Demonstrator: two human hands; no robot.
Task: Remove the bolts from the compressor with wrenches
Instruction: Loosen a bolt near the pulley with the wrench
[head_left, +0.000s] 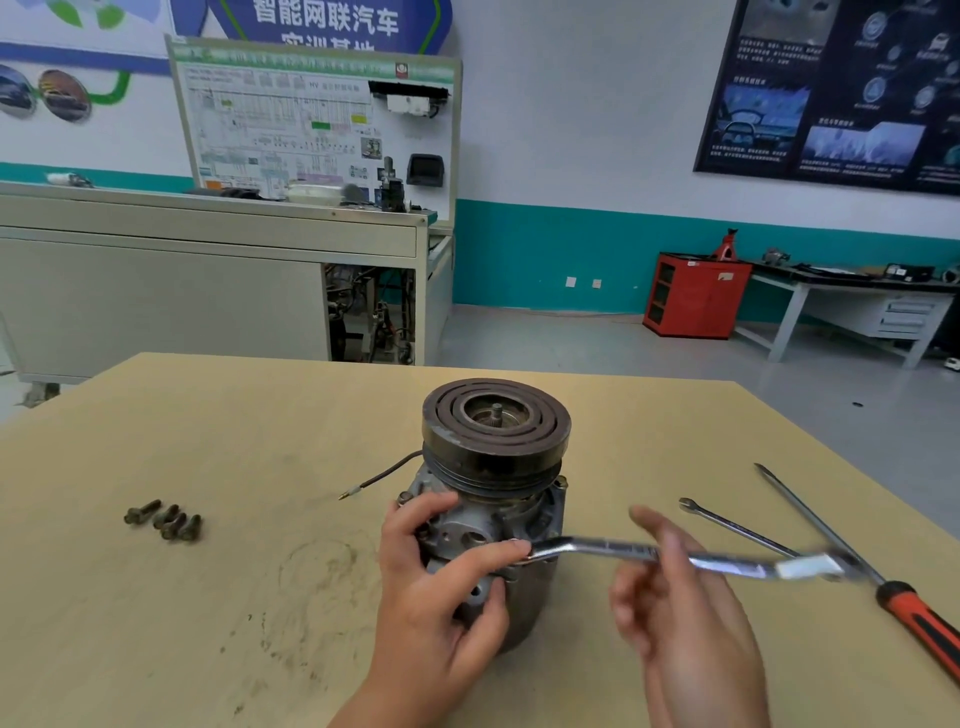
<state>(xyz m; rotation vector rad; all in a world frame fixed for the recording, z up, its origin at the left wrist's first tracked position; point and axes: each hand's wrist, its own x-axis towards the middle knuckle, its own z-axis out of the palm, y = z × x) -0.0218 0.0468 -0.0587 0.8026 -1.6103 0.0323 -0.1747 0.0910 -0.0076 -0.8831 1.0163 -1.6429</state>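
**Head view**

1. The compressor (493, 514) stood upright at the centre of the frame on the counter (208, 415), pulley (496, 431) uppermost. A wire (384, 475) trailed from its left side.
2. The left grip (436, 587) was clenched round the lower body of the compressor. Its forefinger lay over the ring end of the wrench (649, 553), at the right flank of the housing.
3. The wrench ran from that point toward the right of the frame. Its far end was blurred.
4. The right grip (680, 613), lower right of centre, was released. Its fingers were extended against the shank and not curled round it. The blur prevented a closer reading.
5. Four bolts (163, 519) lay loose in a cluster at the left of the frame, well apart from the compressor.
6. A spare wrench (737, 527) and a screwdriver (831, 535) lay at the right, near the far end of the wrench.

**Step in hand (judgement)**

- Loosening of a further bolt on the housing was in progress. The bolt head itself was hidden under the forefinger and the ring end.
- Four bolts out indicated the task was well advanced. The number remaining could not be determined.

**Next move (judgement)**

- Keep the ring end seated squarely on the bolt head.
- Hold the compressor against rotation with the left grip.
- Swing the shank with the right grip, reseat, repeat.
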